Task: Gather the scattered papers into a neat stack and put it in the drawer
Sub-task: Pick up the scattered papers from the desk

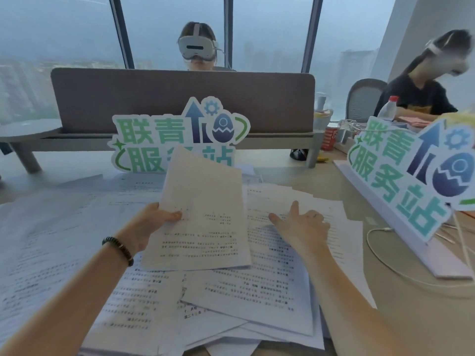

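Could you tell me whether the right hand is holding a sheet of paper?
No, the right hand lies open on the papers, fingers spread.

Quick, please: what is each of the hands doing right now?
Left hand: grips a held sheaf of papers.
Right hand: open, fingers spread over the scattered papers.

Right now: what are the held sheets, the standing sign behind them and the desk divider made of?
Held sheets: thin matte printed paper; they bow in the left hand.
Standing sign: probably printed foam board or card; flat, stiff, die-cut outline.
Desk divider: looks like grey-brown felt or fabric over a panel; dull, no glare.
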`<state>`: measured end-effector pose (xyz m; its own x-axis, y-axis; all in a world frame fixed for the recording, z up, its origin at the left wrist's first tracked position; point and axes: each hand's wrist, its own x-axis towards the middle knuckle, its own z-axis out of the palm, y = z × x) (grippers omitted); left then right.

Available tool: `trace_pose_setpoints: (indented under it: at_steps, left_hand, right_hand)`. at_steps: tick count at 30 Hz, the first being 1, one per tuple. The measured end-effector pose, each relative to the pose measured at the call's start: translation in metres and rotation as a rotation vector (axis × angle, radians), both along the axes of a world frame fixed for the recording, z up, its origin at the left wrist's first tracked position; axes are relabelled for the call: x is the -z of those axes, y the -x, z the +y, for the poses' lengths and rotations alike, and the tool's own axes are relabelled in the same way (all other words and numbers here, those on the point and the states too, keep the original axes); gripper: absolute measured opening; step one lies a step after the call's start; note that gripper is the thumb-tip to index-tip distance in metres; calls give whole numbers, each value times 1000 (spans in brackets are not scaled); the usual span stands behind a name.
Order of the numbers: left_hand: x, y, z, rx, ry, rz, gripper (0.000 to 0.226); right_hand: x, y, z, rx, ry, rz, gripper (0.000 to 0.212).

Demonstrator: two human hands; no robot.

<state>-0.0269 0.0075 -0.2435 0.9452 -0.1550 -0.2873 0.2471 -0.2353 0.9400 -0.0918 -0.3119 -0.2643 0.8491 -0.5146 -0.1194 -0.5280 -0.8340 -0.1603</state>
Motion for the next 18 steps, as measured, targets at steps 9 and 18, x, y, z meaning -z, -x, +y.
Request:
trace_pose_setpoints:
  at_steps: [9, 18]
  left_hand:
    - [4, 13, -7, -10, -91, -26, 23]
    - [14, 27, -9, -84, 14, -80, 20]
  right_hand:
    - [-1, -6, -2, -55, -287, -272, 74]
    - [-12, 2, -27, 31, -568, -411, 83]
